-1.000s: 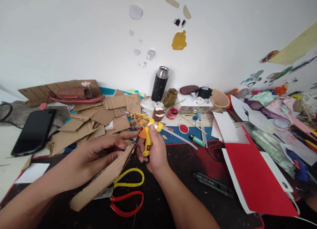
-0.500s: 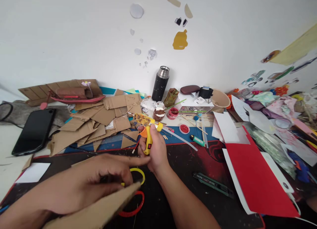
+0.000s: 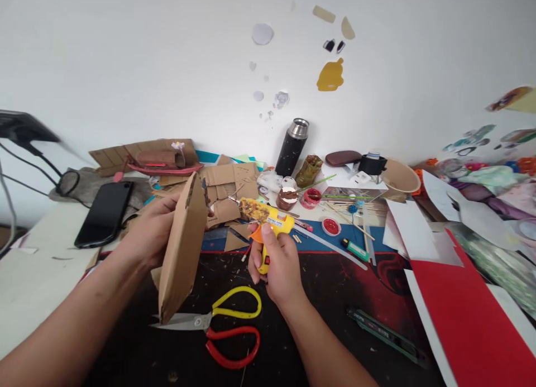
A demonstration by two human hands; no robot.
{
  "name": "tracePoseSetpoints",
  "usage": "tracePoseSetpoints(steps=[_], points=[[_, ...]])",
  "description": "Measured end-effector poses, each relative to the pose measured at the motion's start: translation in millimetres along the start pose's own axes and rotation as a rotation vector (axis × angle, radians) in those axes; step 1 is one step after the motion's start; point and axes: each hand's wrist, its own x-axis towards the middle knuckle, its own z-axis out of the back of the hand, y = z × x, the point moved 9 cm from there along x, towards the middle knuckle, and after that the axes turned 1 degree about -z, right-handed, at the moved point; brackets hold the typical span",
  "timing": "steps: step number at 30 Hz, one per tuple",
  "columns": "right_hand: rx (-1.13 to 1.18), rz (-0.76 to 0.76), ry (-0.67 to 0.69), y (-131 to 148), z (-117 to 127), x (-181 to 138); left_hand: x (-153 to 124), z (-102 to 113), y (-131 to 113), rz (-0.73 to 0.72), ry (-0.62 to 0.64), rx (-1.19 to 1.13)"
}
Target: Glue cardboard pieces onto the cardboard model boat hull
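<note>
My left hand [image 3: 151, 230] grips a folded piece of cardboard [image 3: 184, 247] from its far side, holding it upright on the left; some of its fingers are hidden behind the board. In my right hand [image 3: 278, 258] is a yellow glue gun [image 3: 280, 221], its stained nozzle end pointing left toward the cardboard. A clear glue stick [image 3: 330, 246] sticks out of the gun's back. The nozzle and the cardboard are apart. Below them, scissors [image 3: 234, 334] with one yellow and one red handle lie on the black mat, their blade tips partly under the cardboard.
Cardboard scraps [image 3: 228, 180] and a small boat model [image 3: 163, 161] lie at the back left, near a black phone [image 3: 104, 214]. A black flask [image 3: 292, 147] and paint jars [image 3: 310, 198] stand at the back. A utility knife [image 3: 385, 337] and red card [image 3: 464, 303] lie right.
My left hand has lifted the cardboard from low in front to upright on the left, uncovering the scissors. The glue gun stays in my right hand. The view has shifted left.
</note>
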Motion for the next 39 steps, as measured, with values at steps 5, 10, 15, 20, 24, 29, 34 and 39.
tracePoseSetpoints(steps=[5,10,15,20,24,29,34,39], points=[[-0.101,0.006,0.017,0.6,-7.1,-7.6,0.2,-1.0,2.6,-0.012,0.018,0.017],[-0.239,0.05,0.048,-0.1,-12.0,-14.3,-0.7,-9.7,2.4,-0.069,0.144,0.121],[-0.379,0.141,0.011,6.3,-8.2,-16.5,0.7,-9.4,-0.3,-0.139,0.16,0.275],[-0.436,0.132,-0.007,3.6,-3.8,-17.6,0.8,-11.0,-3.0,-0.182,0.183,0.36],[-0.445,0.136,0.004,2.5,-3.4,-18.8,1.6,-7.5,-5.1,-0.197,0.149,0.38],[-0.473,0.138,-0.019,2.9,-1.1,-18.6,-0.7,-12.6,-12.1,-0.257,0.172,0.455],[-0.483,0.146,-0.025,5.1,-2.2,-19.5,-1.1,-11.8,-14.0,-0.266,0.167,0.462],[-0.431,0.152,-0.042,8.2,-1.9,-20.2,-0.8,-9.4,-13.7,-0.272,0.144,0.476]])
